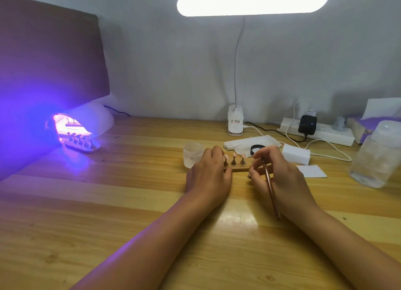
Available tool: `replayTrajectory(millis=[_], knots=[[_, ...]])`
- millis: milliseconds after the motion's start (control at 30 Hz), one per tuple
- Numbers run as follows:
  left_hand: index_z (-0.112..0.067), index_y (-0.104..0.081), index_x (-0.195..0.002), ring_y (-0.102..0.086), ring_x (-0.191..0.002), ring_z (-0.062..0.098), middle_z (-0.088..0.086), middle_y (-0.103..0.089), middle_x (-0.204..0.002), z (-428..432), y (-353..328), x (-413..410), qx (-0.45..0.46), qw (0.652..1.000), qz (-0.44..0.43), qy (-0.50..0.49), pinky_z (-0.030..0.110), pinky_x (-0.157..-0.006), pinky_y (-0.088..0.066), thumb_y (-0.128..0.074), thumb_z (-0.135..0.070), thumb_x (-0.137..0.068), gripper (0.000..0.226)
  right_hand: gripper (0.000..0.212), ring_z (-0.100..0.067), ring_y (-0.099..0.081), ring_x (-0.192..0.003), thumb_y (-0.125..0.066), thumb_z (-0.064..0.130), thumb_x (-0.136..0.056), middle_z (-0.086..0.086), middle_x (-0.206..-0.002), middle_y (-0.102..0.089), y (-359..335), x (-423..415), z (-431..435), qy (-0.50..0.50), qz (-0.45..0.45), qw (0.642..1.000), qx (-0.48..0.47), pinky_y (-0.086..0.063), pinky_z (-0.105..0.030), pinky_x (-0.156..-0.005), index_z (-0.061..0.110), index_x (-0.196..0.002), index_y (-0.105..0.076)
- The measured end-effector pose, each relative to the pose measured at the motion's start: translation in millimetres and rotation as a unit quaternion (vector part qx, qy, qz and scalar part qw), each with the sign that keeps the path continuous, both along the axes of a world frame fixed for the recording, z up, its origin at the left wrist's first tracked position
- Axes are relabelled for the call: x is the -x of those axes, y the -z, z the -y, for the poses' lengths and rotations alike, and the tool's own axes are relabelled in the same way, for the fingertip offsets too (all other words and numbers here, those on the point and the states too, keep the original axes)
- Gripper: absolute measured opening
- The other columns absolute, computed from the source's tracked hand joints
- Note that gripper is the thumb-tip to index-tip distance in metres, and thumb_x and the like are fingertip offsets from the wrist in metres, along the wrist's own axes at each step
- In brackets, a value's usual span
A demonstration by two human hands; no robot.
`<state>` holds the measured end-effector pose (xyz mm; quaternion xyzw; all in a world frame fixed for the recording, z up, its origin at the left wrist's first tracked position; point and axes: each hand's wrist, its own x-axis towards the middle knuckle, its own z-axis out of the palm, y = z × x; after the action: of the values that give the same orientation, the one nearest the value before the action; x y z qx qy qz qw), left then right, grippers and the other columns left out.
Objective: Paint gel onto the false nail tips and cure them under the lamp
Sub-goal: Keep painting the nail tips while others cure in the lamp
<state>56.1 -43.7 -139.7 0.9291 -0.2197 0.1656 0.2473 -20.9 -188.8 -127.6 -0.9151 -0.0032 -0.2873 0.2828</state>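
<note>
Centre of the frame, on the wooden table (108,213): a wooden strip (240,170) carrying three small stands in view, each upright and topped by a pinkish tip (234,155), lined up in a row between the two hands.

Over the strip's left end, the left hand (208,172), palm down, fingers curled over the far edge and thumb against the near edge, clamped on the strip. At the strip's right end, the right hand (280,172), fingers bunched together and pinching a copper-coloured brush (271,190). Handle slanting back along the hand toward the lower right. Bristle end hidden among the fingertips, so touching a tip or not: cannot tell.

Just left of the left hand, a frosted jar (192,154), upright. Behind the strip, a white tissue (249,142) with a black ring (257,148) on it. Right of that, a white block (296,154), and nearer, a white card (312,171) flat on the table.

Left of the frame: a white UV lamp (95,118) glowing violet, with a second strip (83,145) of tips partly inside its mouth, near end out on the table. Above and behind it, a dark board (50,51) filling the upper left.

Top of the frame: a lit desk lamp (251,4), white neck down to a clip base at the table's far edge. Right of the base, a socket bar (329,134) with a black adapter and white cables. Far right, a clear bottle (377,157), blurred.
</note>
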Motion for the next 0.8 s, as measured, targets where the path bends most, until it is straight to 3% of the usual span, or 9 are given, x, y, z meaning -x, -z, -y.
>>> replayTrajectory(millis=[167,367,500,633,800], knots=[[-0.02,-0.041,-0.116,-0.055,-0.084,0.02,-0.002,-0.041,-0.116,-3.3,1.5,0.8,0.049,0.998,0.026,0.01,0.03,-0.064,-0.039,-0.058,-0.037,-0.093,0.034,0.037,-0.007,-0.066,-0.081,-0.072,0.024,-0.085,0.017,-0.091,-0.061,3.6,-1.4,2.3,-0.025,-0.007,1.0,0.017,-0.059,-0.039,-0.072,0.029,-0.109,-0.045],[-0.021,-0.047,-0.106,-0.052,-0.082,0.013,-0.007,-0.046,-0.105,-5.6,-2.0,2.8,0.094,0.989,0.051,0.105,0.033,-0.065,-0.05,-0.064,-0.027,-0.088,0.026,0.039,-0.004,-0.066,-0.083,-0.073,0.024,-0.085,0.019,-0.093,-0.062,7.0,-4.5,5.2,-0.046,0.0,0.999,0.007,-0.059,-0.037,-0.072,0.033,-0.11,-0.044],[-0.025,-0.054,-0.102,-0.054,-0.084,0.005,-0.012,-0.059,-0.102,-7.0,-1.1,5.4,0.079,0.975,0.007,0.208,0.031,-0.068,-0.051,-0.066,-0.032,-0.087,0.021,0.039,-0.007,-0.067,-0.086,-0.073,0.021,-0.085,0.014,-0.097,-0.064,8.6,-4.5,5.6,-0.064,0.009,0.998,0.007,-0.059,-0.037,-0.072,0.031,-0.111,-0.046],[-0.023,-0.058,-0.102,-0.064,-0.098,0.002,-0.013,-0.067,-0.1,-7.8,-0.8,2.6,0.119,0.967,-0.041,0.222,0.035,-0.074,-0.056,-0.069,-0.028,-0.087,0.019,0.039,-0.009,-0.067,-0.089,-0.073,0.017,-0.085,0.01,-0.101,-0.064,9.4,-5.1,5.3,-0.069,0.013,0.997,0.015,-0.06,-0.036,-0.073,0.027,-0.112,-0.047],[-0.025,-0.059,-0.106,-0.06,-0.078,-0.003,-0.013,-0.07,-0.1,-8.2,0.5,0.8,0.121,0.965,-0.059,0.223,0.031,-0.071,-0.053,-0.07,-0.025,-0.087,0.022,0.036,-0.008,-0.068,-0.086,-0.07,0.026,-0.087,0.011,-0.102,-0.064,9.6,-5.2,4.1,-0.075,0.016,0.997,0.008,-0.06,-0.038,-0.072,0.026,-0.114,-0.047]])
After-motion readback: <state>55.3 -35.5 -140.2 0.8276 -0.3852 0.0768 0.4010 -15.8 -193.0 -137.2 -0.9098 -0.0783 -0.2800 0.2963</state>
